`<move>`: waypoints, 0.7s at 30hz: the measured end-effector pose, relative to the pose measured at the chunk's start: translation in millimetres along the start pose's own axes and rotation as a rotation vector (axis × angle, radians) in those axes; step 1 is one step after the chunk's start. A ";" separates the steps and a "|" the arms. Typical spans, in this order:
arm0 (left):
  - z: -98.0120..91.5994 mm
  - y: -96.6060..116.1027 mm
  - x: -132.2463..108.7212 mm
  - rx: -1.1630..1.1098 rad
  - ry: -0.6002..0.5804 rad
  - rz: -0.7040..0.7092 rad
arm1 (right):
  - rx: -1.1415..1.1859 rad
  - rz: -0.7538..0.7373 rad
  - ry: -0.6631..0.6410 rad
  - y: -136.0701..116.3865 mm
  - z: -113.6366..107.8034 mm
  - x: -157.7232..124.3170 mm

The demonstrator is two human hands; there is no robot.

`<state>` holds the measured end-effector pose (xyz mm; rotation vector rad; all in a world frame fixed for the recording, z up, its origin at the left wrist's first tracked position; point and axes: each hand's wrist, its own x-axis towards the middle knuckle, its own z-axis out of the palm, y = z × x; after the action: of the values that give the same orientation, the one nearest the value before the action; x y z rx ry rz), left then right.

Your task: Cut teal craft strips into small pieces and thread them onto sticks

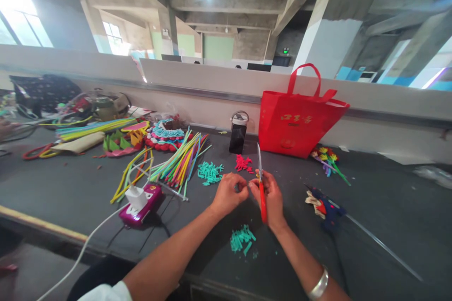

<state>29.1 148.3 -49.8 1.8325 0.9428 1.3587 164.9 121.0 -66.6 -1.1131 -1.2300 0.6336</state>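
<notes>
My left hand (230,194) is closed in a pinch, its fingertips close to those of my right hand. Whatever sits between the left fingers is too small to make out. My right hand (273,197) holds scissors (262,200) with red handles, blades pointing up and away from me. Its thumb and finger also come together towards the left hand. Below the hands lies a pile of cut teal pieces (242,239). Beyond them are a heap of small teal pieces (210,172) and a smaller heap of red pieces (243,163).
Left stands a purple power adapter (141,204) with a white plug (136,197) and cable. Colourful fuzzy sticks (181,164) lie behind it. A dark phone (238,138) leans on a bottle beside a red bag (300,124). A glue gun (328,209) rests at right.
</notes>
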 end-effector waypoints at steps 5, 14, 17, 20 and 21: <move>2.8 0.8 -2.4 -0.065 -0.035 -0.088 | 0.054 0.058 -0.030 -6.1 -0.4 0.8; -3.8 0.3 1.5 -0.657 -0.203 -0.480 | 0.145 0.094 -0.082 -15.7 -4.2 0.4; -4.1 -0.5 1.4 -0.741 -0.258 -0.529 | 0.159 0.082 -0.101 -15.9 -4.4 0.1; -5.0 -0.8 0.9 -0.832 -0.325 -0.561 | 0.156 0.090 -0.091 -18.7 -4.4 0.2; -5.3 -0.7 0.8 -0.857 -0.338 -0.578 | 0.151 0.095 -0.084 -20.0 -4.4 0.4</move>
<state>24.0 149.8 -48.8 0.9748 0.5130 0.8419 165.8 112.5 -48.1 -1.0314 -1.1847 0.8390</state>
